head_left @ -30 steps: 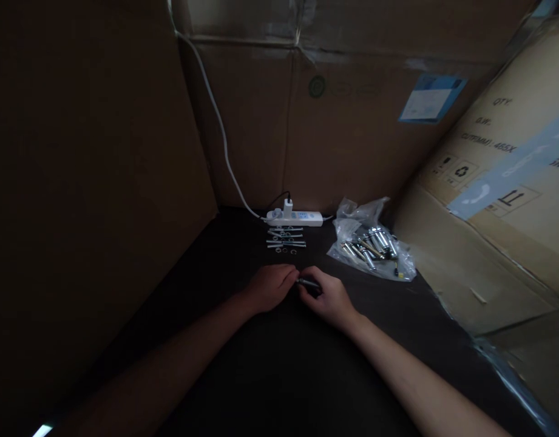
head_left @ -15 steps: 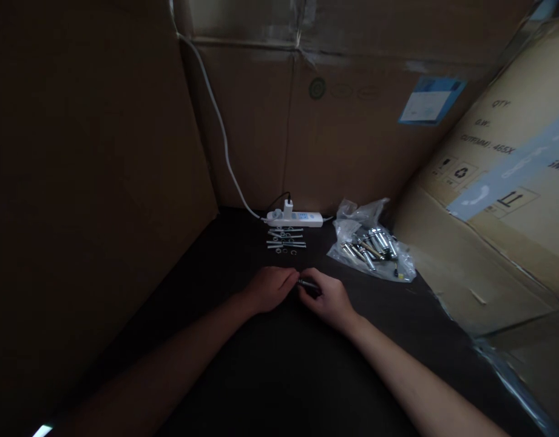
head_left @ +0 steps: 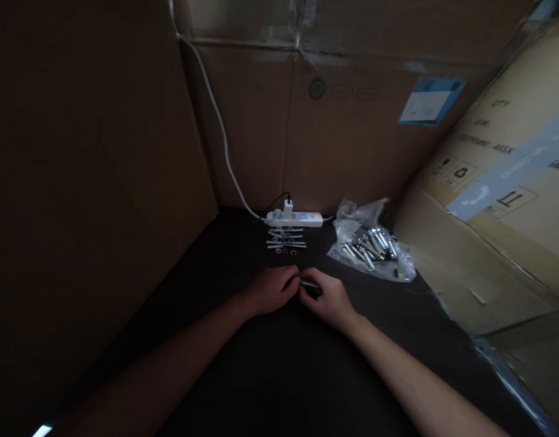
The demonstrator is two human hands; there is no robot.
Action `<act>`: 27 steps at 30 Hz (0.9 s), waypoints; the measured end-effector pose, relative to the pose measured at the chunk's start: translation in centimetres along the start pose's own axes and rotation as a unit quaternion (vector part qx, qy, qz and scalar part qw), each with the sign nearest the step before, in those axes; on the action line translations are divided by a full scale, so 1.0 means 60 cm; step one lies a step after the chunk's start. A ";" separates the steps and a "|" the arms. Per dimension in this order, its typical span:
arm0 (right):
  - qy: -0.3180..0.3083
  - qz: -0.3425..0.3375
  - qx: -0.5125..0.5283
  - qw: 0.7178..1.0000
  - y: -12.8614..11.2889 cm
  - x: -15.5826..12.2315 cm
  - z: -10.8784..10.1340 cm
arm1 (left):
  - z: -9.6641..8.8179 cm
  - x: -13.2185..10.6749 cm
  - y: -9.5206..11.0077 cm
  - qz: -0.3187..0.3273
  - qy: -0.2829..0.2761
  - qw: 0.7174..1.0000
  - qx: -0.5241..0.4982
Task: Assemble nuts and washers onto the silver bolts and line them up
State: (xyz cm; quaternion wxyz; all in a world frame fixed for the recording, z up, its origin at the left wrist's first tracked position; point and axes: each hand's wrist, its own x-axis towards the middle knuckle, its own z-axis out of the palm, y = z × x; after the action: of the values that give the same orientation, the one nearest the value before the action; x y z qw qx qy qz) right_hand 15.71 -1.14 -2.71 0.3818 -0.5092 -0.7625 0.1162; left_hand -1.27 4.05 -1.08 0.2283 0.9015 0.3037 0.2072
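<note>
Between the fingers of my right hand [head_left: 329, 297] is a small silvery expansion bolt [head_left: 311, 284], lying roughly level and pointing left. My left hand [head_left: 274, 289] pinches at its left end, thumb and fingertips meeting there, so that end is hidden. Both hands are low over the dark table, with their fingertips almost touching. Beyond them lie several long thin bolts [head_left: 286, 244] in rows, with loose washers [head_left: 285, 251] among and in front of them. A clear plastic bag [head_left: 347, 227] to the right holds several shiny expansion bolts [head_left: 370, 246].
A white power strip [head_left: 311, 219] with a plugged-in adapter [head_left: 288, 209] stands at the back of the table [head_left: 243, 376], its cable [head_left: 224, 136] running up the left. Cardboard walls [head_left: 252, 121] enclose the left and back. A large carton [head_left: 484, 243] borders the right.
My left thumb and fingers have shifted slightly at the bolt's end, and the thumb has come a little to the right. My right hand has barely moved.
</note>
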 end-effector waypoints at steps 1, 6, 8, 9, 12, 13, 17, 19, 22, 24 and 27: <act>-0.001 -0.003 -0.001 1.000 -0.001 0.000 0.000 | 0.002 0.001 -0.002 -0.001 -0.002 1.000 0.012; -0.009 -0.012 -0.001 1.000 -0.004 0.000 -0.001 | 0.005 0.003 -0.007 -0.015 -0.004 0.999 0.051; -0.011 -0.012 -0.001 1.000 -0.005 0.000 -0.001 | 0.001 0.002 -0.005 -0.019 -0.005 0.999 0.044; -0.012 -0.010 0.000 1.000 -0.005 0.000 -0.002 | -0.001 0.001 -0.003 -0.022 -0.004 0.999 0.033; -0.008 0.011 0.005 1.000 -0.003 0.000 -0.002 | -0.010 -0.004 0.006 -0.025 0.020 0.999 -0.013; -0.005 0.021 0.008 1.000 -0.002 0.000 -0.002 | -0.013 -0.005 0.009 -0.022 0.024 0.999 -0.025; 0.002 0.039 0.016 0.999 -0.002 0.000 -0.002 | -0.017 -0.008 0.017 -0.011 0.008 0.999 -0.039; 0.004 0.036 0.014 0.999 -0.003 0.001 -0.002 | -0.015 -0.007 0.015 -0.010 0.003 0.999 -0.035; 0.004 0.025 0.005 1.000 -0.004 0.000 -0.001 | -0.009 -0.003 0.008 -0.008 -0.007 1.000 -0.017; 0.001 0.017 -0.002 1.000 -0.003 0.000 -0.001 | -0.004 -0.001 0.003 -0.009 -0.010 1.000 0.001; -0.004 0.009 -0.001 1.000 -0.002 -0.001 0.000 | 0.002 0.003 -0.005 -0.012 -0.009 1.000 0.023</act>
State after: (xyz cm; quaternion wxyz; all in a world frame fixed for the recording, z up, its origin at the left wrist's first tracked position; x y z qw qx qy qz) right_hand 15.64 -1.25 -2.66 0.3771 -0.5158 -0.7598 0.1204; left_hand -1.21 4.33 -1.31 0.2130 0.9044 0.3173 0.1898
